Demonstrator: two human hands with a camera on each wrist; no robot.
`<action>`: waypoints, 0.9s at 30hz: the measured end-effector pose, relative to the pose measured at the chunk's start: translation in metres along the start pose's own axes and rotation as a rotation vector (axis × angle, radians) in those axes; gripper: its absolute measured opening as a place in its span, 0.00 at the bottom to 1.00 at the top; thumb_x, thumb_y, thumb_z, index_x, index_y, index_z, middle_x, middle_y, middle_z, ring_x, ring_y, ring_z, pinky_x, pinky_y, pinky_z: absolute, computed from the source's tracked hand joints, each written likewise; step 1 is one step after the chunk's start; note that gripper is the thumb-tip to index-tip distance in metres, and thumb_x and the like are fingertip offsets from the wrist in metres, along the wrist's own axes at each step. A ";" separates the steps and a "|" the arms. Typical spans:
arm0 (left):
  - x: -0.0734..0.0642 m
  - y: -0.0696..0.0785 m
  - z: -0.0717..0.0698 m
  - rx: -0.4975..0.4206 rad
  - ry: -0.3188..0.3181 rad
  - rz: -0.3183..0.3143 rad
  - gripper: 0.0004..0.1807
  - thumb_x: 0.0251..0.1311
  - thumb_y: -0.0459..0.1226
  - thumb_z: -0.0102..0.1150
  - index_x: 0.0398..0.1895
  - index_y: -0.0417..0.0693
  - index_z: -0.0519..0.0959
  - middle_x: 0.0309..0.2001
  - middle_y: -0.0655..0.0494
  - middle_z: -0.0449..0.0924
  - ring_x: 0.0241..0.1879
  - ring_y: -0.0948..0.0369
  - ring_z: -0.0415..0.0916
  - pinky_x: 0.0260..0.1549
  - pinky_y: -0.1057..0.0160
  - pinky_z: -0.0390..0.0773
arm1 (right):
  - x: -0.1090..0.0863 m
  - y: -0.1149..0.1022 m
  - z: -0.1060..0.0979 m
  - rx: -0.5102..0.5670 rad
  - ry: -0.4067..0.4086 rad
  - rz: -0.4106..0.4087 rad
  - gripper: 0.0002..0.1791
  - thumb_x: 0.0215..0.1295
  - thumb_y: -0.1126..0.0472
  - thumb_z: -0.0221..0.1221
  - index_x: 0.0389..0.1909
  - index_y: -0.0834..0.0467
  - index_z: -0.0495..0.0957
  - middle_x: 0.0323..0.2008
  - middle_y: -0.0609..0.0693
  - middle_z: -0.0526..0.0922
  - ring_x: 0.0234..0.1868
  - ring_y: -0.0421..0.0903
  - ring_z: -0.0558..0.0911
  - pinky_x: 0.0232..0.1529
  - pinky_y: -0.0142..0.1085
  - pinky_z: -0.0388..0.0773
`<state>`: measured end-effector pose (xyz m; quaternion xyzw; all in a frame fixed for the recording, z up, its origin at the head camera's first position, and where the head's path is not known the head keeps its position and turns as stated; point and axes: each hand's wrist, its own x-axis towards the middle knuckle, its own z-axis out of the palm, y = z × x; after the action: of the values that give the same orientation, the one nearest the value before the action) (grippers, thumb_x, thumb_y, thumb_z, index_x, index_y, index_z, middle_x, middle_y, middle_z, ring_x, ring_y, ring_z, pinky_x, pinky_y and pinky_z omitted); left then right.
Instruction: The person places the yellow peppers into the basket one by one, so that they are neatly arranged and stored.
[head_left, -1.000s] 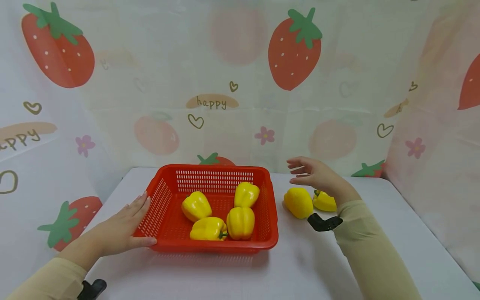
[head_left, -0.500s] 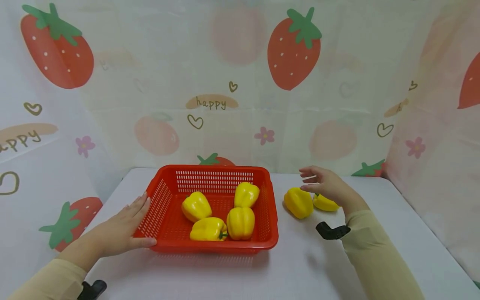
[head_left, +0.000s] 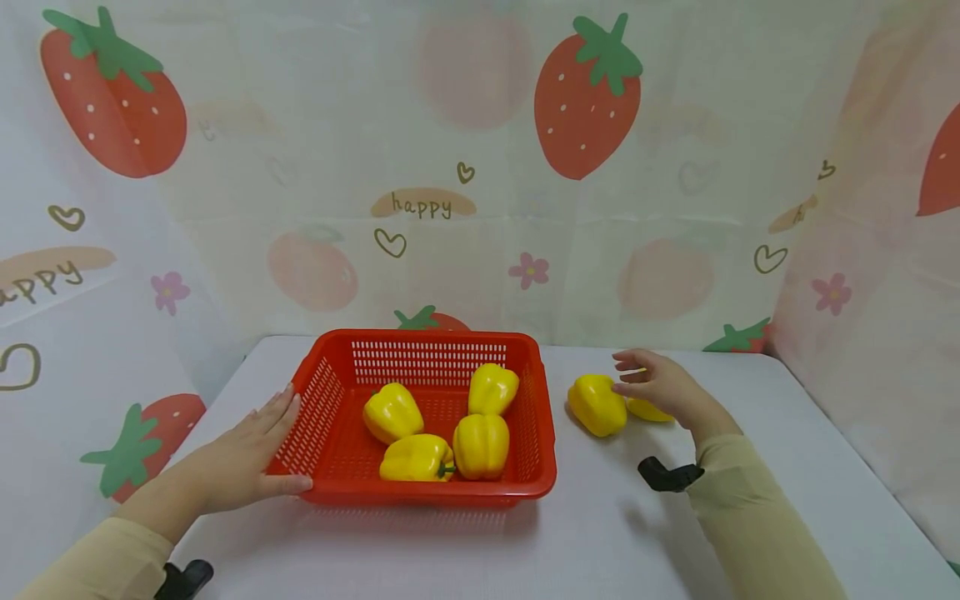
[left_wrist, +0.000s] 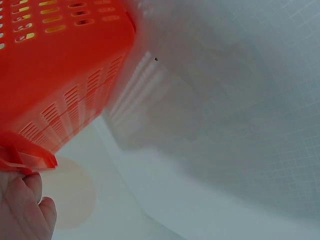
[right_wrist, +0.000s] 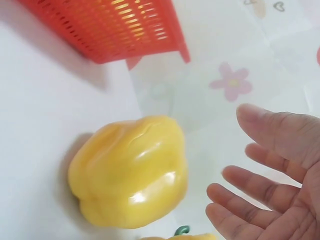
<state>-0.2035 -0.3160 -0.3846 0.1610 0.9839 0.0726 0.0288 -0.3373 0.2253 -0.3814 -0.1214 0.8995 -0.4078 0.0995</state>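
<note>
Right hand (head_left: 663, 390) hangs loose and empty beside a yellow pepper (head_left: 597, 407)

The pepper is plump and blocky, with rounded lobes and a smooth, glossy skin. In the right wrist view two pale highlights shine on it, and a thin crease runs near its top edge. It rests on the white table (head_left: 450, 554), to the right of the red basket (head_left: 495, 492) and well clear of its wall.

Seen from the right hand, the pepper lies to the left and a little lower. In the head view the fingertips seem to meet its right edge, but the right wrist view shows a gap between them. The fingers are parted and softly bent, and they hold nothing. A second pepper (head_left: 647, 411) lies just beside the first, mostly hidden behind the right hand in the head view; the right wrist view catches its green stem.

The left hand (head_left: 243, 458) rests on the basket, its fingers laid straight against the left side and its thumb on the front rim. Inside the basket are four peppers: one at left (head_left: 393, 413), one lying with its stem showing at the front (head_left: 416, 457), and two at right, one behind the other (head_left: 481, 446).
</note>
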 end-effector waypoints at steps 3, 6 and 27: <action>0.000 0.000 0.000 0.000 -0.001 0.003 0.61 0.43 0.69 0.53 0.70 0.37 0.44 0.71 0.40 0.41 0.68 0.42 0.42 0.61 0.40 0.52 | 0.002 0.005 0.004 -0.008 0.013 0.018 0.33 0.58 0.52 0.61 0.63 0.58 0.62 0.60 0.62 0.67 0.58 0.59 0.69 0.57 0.50 0.68; 0.000 0.001 -0.001 0.005 -0.001 0.003 0.61 0.43 0.69 0.52 0.70 0.37 0.44 0.71 0.40 0.41 0.68 0.42 0.43 0.61 0.40 0.52 | 0.003 0.008 0.008 -0.018 0.027 0.042 0.34 0.58 0.50 0.61 0.63 0.57 0.62 0.60 0.61 0.67 0.58 0.58 0.70 0.58 0.50 0.67; 0.000 0.000 0.000 -0.002 -0.002 -0.003 0.61 0.43 0.69 0.53 0.70 0.38 0.44 0.71 0.40 0.41 0.68 0.43 0.42 0.61 0.40 0.52 | 0.006 0.015 0.025 -0.004 0.046 0.101 0.39 0.55 0.53 0.64 0.65 0.60 0.60 0.62 0.62 0.65 0.61 0.59 0.66 0.59 0.50 0.65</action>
<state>-0.2038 -0.3161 -0.3845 0.1596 0.9840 0.0733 0.0303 -0.3382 0.2153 -0.4100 -0.0666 0.9073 -0.4031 0.0992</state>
